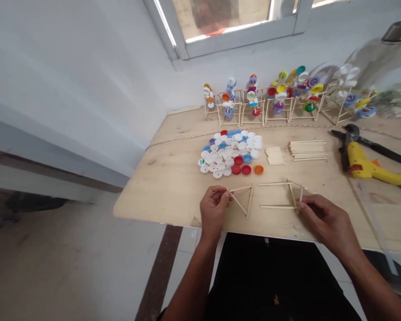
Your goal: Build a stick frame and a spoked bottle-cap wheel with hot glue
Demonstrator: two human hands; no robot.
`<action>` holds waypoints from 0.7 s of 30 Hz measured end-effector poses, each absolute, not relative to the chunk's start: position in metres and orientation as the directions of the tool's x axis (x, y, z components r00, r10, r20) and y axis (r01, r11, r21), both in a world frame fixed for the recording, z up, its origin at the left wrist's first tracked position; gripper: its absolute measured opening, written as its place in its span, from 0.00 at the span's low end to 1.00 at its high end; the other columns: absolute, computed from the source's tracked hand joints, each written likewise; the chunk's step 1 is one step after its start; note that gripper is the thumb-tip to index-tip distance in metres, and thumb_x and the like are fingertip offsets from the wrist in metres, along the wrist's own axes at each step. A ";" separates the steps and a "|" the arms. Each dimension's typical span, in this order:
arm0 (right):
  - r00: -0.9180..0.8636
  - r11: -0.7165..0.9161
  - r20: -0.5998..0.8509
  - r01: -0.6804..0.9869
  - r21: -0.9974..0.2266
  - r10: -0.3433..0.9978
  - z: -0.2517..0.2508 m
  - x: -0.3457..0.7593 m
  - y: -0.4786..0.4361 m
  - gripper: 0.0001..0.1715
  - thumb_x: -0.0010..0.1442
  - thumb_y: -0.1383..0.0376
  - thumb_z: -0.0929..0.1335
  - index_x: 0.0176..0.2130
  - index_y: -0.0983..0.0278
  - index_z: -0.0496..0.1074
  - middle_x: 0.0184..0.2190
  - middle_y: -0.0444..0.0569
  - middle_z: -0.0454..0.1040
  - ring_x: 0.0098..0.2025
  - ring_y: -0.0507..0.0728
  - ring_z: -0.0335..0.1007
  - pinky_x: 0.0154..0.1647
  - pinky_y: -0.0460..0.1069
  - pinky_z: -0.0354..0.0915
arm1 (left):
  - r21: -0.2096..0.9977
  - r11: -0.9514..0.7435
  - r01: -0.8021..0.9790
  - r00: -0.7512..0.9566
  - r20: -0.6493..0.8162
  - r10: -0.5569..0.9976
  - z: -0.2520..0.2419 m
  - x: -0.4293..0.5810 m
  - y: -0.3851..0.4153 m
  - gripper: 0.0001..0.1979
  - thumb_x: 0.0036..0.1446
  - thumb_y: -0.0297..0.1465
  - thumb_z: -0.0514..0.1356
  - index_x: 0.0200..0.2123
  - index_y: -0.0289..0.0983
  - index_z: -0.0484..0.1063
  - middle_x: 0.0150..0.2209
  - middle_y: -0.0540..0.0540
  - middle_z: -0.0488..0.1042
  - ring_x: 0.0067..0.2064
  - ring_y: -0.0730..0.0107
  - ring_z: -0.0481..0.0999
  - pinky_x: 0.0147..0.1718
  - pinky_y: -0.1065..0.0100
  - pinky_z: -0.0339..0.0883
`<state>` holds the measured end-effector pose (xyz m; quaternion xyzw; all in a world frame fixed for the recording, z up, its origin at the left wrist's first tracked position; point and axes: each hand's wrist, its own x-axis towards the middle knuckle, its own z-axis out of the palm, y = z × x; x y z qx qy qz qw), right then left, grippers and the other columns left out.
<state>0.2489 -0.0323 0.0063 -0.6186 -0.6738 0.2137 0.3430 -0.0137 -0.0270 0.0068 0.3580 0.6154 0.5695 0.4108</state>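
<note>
Near the table's front edge, my left hand (215, 208) pinches one corner of a triangle of thin wooden sticks (250, 200). To its right, my right hand (324, 218) grips the near right corner of a second stick frame (292, 196). That frame has a triangular end, and two long sticks (276, 207) reach from it to the left. A gap lies between the triangle and these stick ends. Just beyond are many bottle caps (225, 154), mostly white, some red and blue. A bundle of short sticks (275, 155) and a bundle of longer sticks (308, 150) lie beside them.
Along the wall stands a row of stick frames carrying coloured caps (253, 100). A yellow glue gun (370, 167) and black-handled pliers (377, 142) lie at right. A twisted cord (187, 139) crosses the table (167, 187). Behind stand a small fan (324, 71) and a clear jar (370, 58).
</note>
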 end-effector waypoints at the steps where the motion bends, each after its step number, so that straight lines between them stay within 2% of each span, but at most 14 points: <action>1: 0.011 0.138 0.199 0.684 -0.716 0.980 0.006 0.249 -0.032 0.14 0.57 0.54 0.66 0.32 0.61 0.73 0.31 0.47 0.77 0.32 0.56 0.74 0.34 0.49 0.67 | 0.995 0.095 -0.036 -0.408 -0.101 0.907 0.007 -0.013 -0.027 0.09 0.49 0.32 0.63 0.33 0.35 0.69 0.28 0.46 0.78 0.29 0.71 0.78 0.28 0.72 0.69; 13: 0.025 0.109 0.195 0.755 -0.647 0.980 0.008 0.251 -0.035 0.16 0.58 0.53 0.64 0.33 0.61 0.74 0.31 0.47 0.78 0.32 0.57 0.74 0.37 0.51 0.65 | 0.987 0.108 -0.119 -0.383 -0.146 0.912 0.010 -0.010 -0.029 0.16 0.46 0.31 0.65 0.40 0.35 0.69 0.29 0.48 0.77 0.29 0.72 0.77 0.31 0.71 0.69; 21: 0.009 0.107 0.175 0.763 -0.637 0.984 0.009 0.251 -0.039 0.17 0.59 0.52 0.64 0.35 0.61 0.73 0.34 0.47 0.78 0.35 0.57 0.75 0.39 0.52 0.66 | 0.981 0.110 -0.163 -0.396 -0.167 0.903 0.012 -0.009 -0.030 0.18 0.47 0.32 0.65 0.42 0.35 0.69 0.28 0.49 0.77 0.28 0.72 0.76 0.28 0.72 0.66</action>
